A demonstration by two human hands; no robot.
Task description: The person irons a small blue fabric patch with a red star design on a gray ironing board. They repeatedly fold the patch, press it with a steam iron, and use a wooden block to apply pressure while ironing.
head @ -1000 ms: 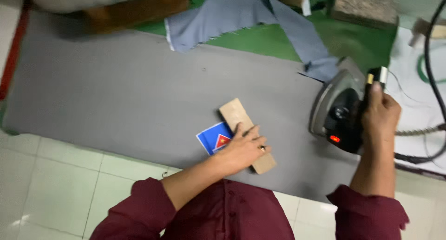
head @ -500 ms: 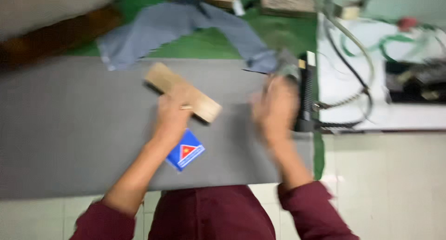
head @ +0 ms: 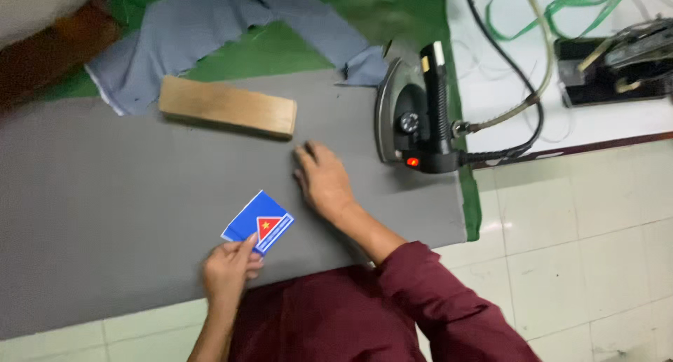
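My left hand (head: 228,269) pinches the near corner of a small blue patch (head: 258,222) with a red triangle and a yellow star, lying on the grey ironing pad (head: 98,215). My right hand (head: 324,183) rests flat and empty on the pad, fingers spread, just right of the patch. A wooden block (head: 227,107) lies on the pad beyond both hands, untouched. A steam iron (head: 415,117) stands on its side at the pad's right edge, a red light glowing on its handle, a short way past my right hand.
Grey fabric pieces (head: 210,25) lie on a green cloth (head: 280,50) behind the pad. A white bench (head: 505,67) to the right carries cables and a black device (head: 610,60). White floor tiles (head: 582,243) lie beside the pad.
My left hand let go of the wooden block, now lying farther back, and took hold of the blue patch. My right hand left the iron and settled flat on the pad.
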